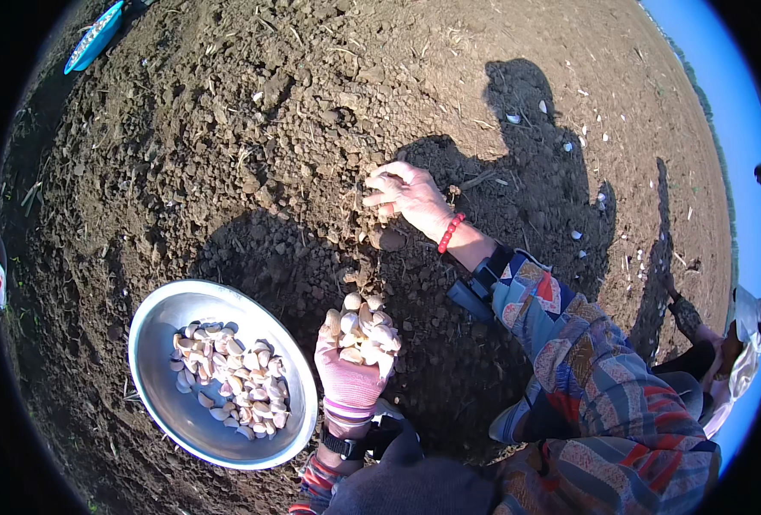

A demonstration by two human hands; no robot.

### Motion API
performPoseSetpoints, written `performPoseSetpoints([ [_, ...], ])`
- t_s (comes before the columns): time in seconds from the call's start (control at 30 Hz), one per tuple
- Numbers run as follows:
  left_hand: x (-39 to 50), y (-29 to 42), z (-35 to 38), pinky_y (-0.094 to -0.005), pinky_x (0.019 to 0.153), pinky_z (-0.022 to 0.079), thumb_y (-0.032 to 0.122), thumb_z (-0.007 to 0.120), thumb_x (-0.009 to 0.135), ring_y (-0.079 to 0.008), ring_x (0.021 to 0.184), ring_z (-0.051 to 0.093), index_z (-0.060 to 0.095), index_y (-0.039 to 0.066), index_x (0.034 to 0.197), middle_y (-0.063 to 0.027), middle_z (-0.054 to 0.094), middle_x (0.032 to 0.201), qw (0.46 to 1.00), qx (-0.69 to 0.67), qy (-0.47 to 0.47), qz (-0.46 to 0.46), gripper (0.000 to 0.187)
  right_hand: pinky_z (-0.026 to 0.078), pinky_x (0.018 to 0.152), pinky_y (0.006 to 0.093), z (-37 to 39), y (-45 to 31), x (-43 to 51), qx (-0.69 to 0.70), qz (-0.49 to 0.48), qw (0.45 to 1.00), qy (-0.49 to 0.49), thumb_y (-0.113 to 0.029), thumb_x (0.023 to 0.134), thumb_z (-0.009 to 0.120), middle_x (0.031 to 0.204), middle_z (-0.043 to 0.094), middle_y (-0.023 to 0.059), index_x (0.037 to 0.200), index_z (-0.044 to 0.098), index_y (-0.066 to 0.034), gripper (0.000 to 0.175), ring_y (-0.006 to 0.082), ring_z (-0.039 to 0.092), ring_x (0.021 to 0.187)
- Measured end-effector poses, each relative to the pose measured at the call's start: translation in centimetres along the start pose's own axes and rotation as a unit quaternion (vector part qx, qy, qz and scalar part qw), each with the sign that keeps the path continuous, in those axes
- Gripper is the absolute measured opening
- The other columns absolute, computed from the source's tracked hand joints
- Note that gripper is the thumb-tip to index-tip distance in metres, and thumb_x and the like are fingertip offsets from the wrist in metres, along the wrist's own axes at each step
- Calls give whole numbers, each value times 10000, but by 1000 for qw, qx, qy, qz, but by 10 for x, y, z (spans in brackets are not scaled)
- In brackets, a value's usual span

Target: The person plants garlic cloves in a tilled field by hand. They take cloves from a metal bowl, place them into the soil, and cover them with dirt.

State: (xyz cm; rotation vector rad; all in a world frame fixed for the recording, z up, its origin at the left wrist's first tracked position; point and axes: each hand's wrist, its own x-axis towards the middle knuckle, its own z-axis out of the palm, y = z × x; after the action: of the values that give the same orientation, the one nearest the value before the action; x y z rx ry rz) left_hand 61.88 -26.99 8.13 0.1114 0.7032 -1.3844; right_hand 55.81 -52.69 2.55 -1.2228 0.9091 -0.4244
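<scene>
My left hand [353, 380], in a pink knit glove with bare fingertips, is cupped palm-up around a heap of garlic cloves [366, 331]. Just left of it, a shallow metal basin [194, 431] sits tilted on the soil. Many loose garlic cloves [245, 380] lie inside the basin. My right hand [412, 198] is bare, with a red bead bracelet [451, 233] at the wrist. Its bent fingers reach over crumbly brown soil [316, 212], beyond the left hand. Whether a clove sits between those fingers cannot be made out.
White cloves [568, 147] are scattered over the ground at right, partly within my shadow. A blue basin [100, 42] with cloves stands at the far upper left. Another person's arm [689, 318] shows at the right edge. My shoe [508, 421] rests on the soil.
</scene>
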Motion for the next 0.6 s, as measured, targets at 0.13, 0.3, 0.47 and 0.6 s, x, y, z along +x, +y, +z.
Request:
performPoseSetpoints([
  [0.13, 15, -4, -4, -444, 744, 544, 351, 548, 991, -264, 925, 631, 674, 106, 1115, -119, 667, 1117, 999, -23, 31, -14, 302, 544, 600, 262, 14, -1, 42, -213, -46, 976, 3, -192, 947, 657, 999, 722, 52, 1026, 702, -88, 138, 149, 735, 802],
  [0.3, 23, 3, -14, -457, 717, 562, 357, 522, 1002, -257, 919, 635, 647, 112, 1164, -125, 659, 1133, 999, 20, 28, 20, 319, 530, 714, 360, 16, 13, 50, -486, -172, 854, 71, -220, 864, 681, 897, 690, 25, 909, 741, -179, 85, 231, 673, 799],
  [0.47, 36, 11, -20, -457, 705, 569, 363, 509, 1005, -249, 920, 642, 663, 116, 1159, -127, 646, 1183, 999, -7, 40, 31, 330, 549, 693, 394, 16, 9, 62, -569, -193, 794, 92, -139, 880, 622, 780, 673, 87, 810, 681, -111, 96, 251, 678, 704],
  [0.6, 45, 16, -26, -447, 729, 569, 356, 531, 996, -251, 927, 641, 642, 114, 1177, -119, 644, 1170, 999, -11, 34, 31, 322, 574, 688, 404, 27, -8, 72, -678, -169, 714, 39, -57, 883, 577, 761, 708, 142, 814, 684, -48, 128, 274, 726, 753],
])
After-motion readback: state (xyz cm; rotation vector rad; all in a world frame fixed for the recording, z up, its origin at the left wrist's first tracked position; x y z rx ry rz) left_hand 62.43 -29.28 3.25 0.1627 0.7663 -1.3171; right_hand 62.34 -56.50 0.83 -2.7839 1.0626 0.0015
